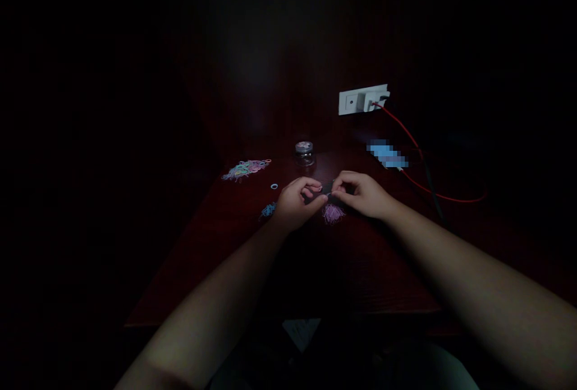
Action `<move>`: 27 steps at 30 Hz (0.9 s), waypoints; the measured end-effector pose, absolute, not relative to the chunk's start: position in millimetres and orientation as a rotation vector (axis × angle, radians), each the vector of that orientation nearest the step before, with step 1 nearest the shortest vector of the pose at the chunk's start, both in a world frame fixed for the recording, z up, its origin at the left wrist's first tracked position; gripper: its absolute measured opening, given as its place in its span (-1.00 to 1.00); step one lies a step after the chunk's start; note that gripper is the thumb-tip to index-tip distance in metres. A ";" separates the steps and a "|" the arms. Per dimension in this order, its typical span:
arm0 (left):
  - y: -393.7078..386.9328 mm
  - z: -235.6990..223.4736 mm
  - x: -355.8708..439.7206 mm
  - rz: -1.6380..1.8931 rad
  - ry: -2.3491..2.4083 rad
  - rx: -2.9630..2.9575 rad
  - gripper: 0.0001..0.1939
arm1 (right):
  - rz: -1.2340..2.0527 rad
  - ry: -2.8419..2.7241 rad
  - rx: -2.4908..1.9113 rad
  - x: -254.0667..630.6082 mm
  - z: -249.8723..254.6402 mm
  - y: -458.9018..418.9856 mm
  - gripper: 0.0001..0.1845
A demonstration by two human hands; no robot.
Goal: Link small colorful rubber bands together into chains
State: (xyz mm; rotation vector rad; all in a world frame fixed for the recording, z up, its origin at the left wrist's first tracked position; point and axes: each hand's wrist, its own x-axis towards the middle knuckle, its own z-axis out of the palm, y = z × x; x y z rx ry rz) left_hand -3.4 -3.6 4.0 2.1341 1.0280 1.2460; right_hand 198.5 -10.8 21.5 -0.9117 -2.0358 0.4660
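Over the middle of the dark red table, my left hand (pixel 296 202) and my right hand (pixel 363 193) nearly meet, fingertips curled. Between them is a tiny pale strand (pixel 329 194), apparently a small elastic band, pinched by the right thumb and fingers and touching the left thumb tip. Just below the fingertips lies a heap of purple elastic bands (pixel 333 214). Partly behind my left hand is a small blue heap of elastic bands (pixel 267 210). One light blue band (pixel 274 186) lies alone beyond it. Farther left sits a mixed-colour pile of elastic bands (pixel 246 169).
A small clear jar with a lid (pixel 304 154) stands behind my hands. At the right lies a blurred blue object (pixel 386 154) with a red cable (pixel 408 130) running to a plug in the wall socket (pixel 350 101). The surroundings are very dark.
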 end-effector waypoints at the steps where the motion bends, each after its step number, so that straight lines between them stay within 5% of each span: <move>1: -2.8 3.1 -3.8 1.236 1.024 2.148 -0.69 | 0.463 -2.064 -0.896 196.1 22.1 -13.0 -0.89; 7: -2.8 2.8 -4.6 1.038 0.987 2.144 -0.83 | 0.454 -2.101 -0.907 192.1 26.4 -18.4 -0.91; 27: -8.0 10.9 -3.6 0.942 0.927 2.078 -0.81 | 0.436 -2.056 -1.009 201.2 23.3 -9.3 -0.92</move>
